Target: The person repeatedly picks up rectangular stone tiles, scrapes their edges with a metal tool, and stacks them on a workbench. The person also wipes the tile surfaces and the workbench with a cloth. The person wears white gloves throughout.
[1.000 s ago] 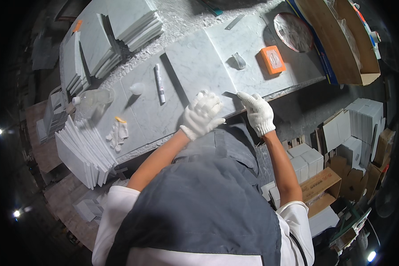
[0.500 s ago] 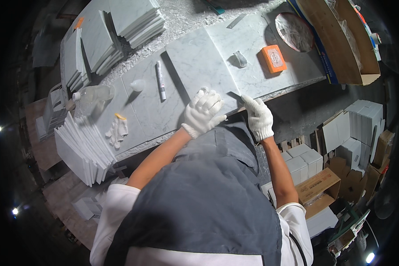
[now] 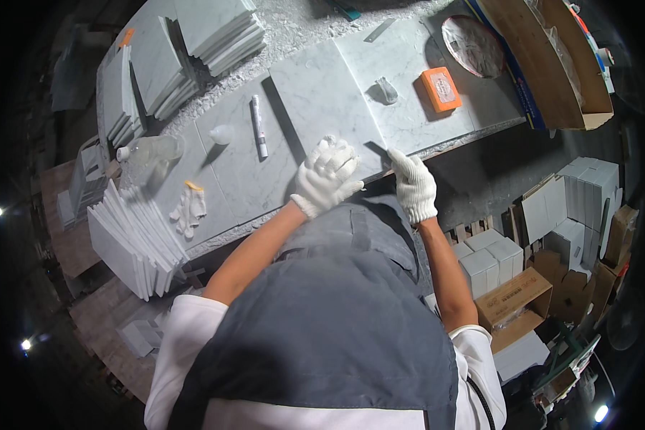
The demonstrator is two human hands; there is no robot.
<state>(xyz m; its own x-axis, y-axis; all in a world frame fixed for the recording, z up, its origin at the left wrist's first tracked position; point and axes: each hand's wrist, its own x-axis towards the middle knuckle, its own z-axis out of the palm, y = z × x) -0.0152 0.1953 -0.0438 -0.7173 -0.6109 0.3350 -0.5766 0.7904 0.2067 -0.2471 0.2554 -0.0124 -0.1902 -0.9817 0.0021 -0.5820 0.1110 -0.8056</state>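
A large pale grey marble tile lies on the stone-topped bench in front of me. My left hand, in a white knit glove, rests on its near end with the fingers laid out over the surface. At the near right corner of that tile is my right hand, gloved alike. Its thumb and fingers are drawn together at the edge. Next to these fingertips shows a narrow dark strip; whether it is a thin tool or a shadow, I cannot tell. A white marker pen lies left of the tile.
Right of the tile are an orange box, a small clear piece and a round plastic-lined container. Stacked tiles, a clear bottle and a spare glove sit leftward. A long open carton stands far right.
My right hand has shifted slightly left and away from me along the tile's near edge. My left hand stays on the tile with barely any movement.
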